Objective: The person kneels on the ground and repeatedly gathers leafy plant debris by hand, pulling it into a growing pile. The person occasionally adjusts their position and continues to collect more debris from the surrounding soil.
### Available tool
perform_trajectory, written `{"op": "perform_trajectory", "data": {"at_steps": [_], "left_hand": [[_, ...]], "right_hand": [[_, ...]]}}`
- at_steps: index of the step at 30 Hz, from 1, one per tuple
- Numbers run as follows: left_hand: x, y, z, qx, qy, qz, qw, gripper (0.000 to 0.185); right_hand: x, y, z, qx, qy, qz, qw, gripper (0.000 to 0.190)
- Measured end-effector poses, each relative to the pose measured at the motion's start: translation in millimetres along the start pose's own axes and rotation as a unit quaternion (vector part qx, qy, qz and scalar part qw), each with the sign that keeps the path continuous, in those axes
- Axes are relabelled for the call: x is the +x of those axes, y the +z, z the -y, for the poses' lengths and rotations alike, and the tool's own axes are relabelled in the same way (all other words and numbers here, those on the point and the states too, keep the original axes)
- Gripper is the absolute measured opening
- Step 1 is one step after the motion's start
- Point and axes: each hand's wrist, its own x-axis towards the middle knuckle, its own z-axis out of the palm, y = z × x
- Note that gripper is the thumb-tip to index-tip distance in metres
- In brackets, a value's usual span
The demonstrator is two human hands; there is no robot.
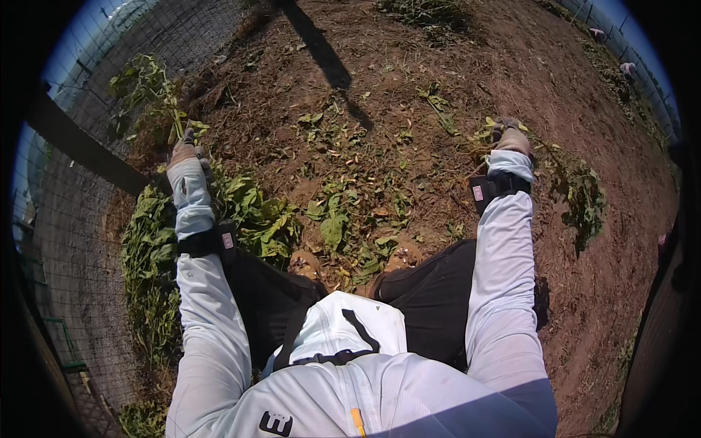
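My left hand [187, 152], in a dirty glove, is closed around the stems of a leafy green plant [145, 90] that rises away from me at the upper left. On the right, my right hand [512, 138], also gloved, grips a second uprooted-looking plant [580, 191], whose leafy end hangs outward to the right of my wrist. Thin roots or stems stick out on the inner side of that fist. Both arms are stretched forward and apart. Between them, loose leaves and pale pods or pod pieces [350, 164] lie scattered on the brown soil in front of my shoes.
A heap of green leafy plants [148, 241] lies by my left leg, along a wire mesh fence [71, 219] with a post [87, 148]. More cut plants [427, 13] lie ahead. People [628, 69] are far off at the upper right.
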Motion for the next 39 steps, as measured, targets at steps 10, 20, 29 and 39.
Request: {"op": "perform_trajectory", "data": {"at_steps": [10,20,29,39], "left_hand": [[-127.0,67.3,169.2,0.092,-0.192,0.051,0.976,0.022],[-137.1,-69.2,335.6,0.122,-0.238,0.277,0.923,0.020],[-149.8,-8.9,296.2,0.043,-0.353,0.127,0.926,0.031],[-150.0,10.4,281.2,-0.059,-0.440,0.046,0.895,0.031]], "right_hand": [[-134.6,118.9,-37.4,0.111,-0.117,0.360,0.919,0.026],[-179.0,191.6,-186.9,-0.471,-0.315,0.531,0.630,0.025],[-202.3,198.6,-169.3,-0.491,-0.300,0.349,0.739,0.049],[-137.4,198.1,-161.5,0.109,0.249,0.470,0.840,0.039]]}}
